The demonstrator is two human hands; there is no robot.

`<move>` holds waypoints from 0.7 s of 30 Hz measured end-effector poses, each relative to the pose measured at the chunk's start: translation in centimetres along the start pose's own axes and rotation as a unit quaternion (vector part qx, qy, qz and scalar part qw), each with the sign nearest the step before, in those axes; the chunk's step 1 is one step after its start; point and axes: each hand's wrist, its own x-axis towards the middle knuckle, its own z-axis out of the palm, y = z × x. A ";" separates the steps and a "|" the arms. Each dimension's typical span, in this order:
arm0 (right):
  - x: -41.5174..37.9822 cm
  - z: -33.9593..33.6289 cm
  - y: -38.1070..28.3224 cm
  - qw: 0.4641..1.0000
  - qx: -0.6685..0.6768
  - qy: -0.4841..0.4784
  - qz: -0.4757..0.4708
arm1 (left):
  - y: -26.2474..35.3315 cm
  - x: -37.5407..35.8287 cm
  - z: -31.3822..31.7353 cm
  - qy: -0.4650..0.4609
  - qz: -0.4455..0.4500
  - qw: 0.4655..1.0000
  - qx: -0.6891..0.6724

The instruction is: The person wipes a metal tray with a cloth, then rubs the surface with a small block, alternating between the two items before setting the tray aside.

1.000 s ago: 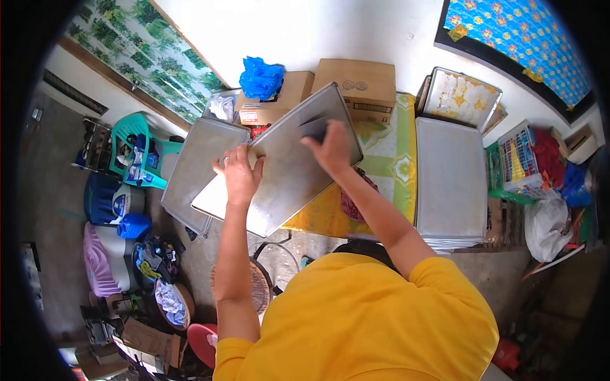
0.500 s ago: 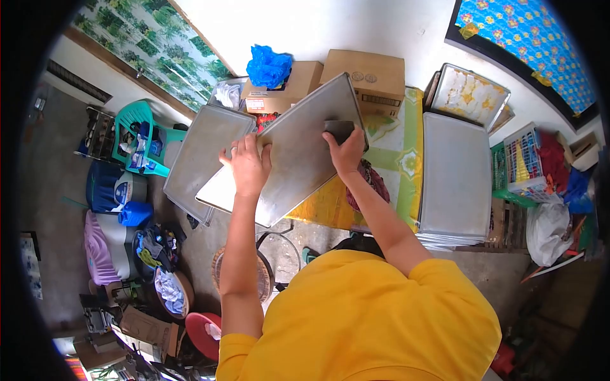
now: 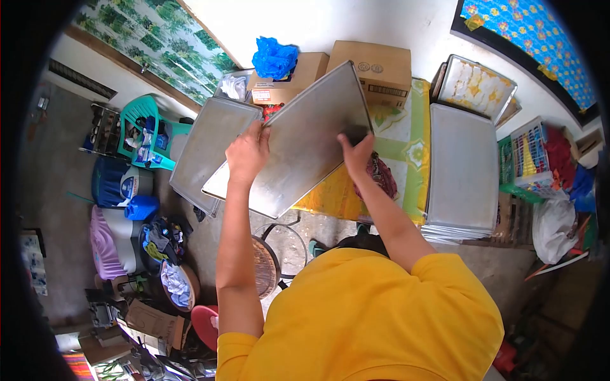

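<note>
A large metal baking tray (image 3: 298, 140) is held tilted in front of me, one corner pointing up toward the boxes. My left hand (image 3: 248, 154) grips its left rim, thumb on the tray's face. Over by the right-hand edge, my right hand (image 3: 359, 154) presses a dark, flat piece (image 3: 357, 132) against the tray's surface; the piece is blurred and its kind cannot be made out. Behind the held tray, to the left, leans a second metal tray (image 3: 213, 143). A dark red patterned cloth (image 3: 382, 178) lies on the table beside my right forearm.
A stack of trays (image 3: 462, 171) stands at the right of the covered table (image 3: 416, 136). Cardboard boxes (image 3: 372, 66) and a blue plastic bag (image 3: 275, 58) sit at the back. A green chair (image 3: 143, 117) stands left, a round stool (image 3: 264, 267) below.
My right hand and the dark piece have slid across the tray toward its right edge. My left hand keeps its grip on the rim. The whole view has shifted slightly.
</note>
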 end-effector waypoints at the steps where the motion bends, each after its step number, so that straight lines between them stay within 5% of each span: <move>1: -2.5 0.8 0.4 0.996 -0.045 -0.037 -0.072 | -0.1 0.3 -0.3 -0.024 -0.012 1.000 -0.002; 4: -8.8 2.3 -0.8 0.930 -0.104 -0.241 -0.258 | -0.5 0.8 -1.2 -0.076 -0.022 0.996 -0.049; 10: -5.5 4.2 -10.0 0.984 -0.007 -0.069 -0.166 | -2.0 1.5 -2.6 -0.134 0.013 0.965 -0.224; 14: -11.6 4.9 -11.0 0.892 -0.102 -0.186 -0.398 | -3.0 2.4 -1.8 -0.151 0.035 0.964 -0.218; 17: -13.6 5.0 -11.7 0.908 -0.095 -0.218 -0.346 | -3.0 2.7 -1.4 -0.151 0.053 0.965 -0.209; 21: -11.4 4.6 -17.3 0.954 -0.079 -0.131 -0.258 | -3.4 3.4 -1.1 -0.203 0.044 0.953 -0.219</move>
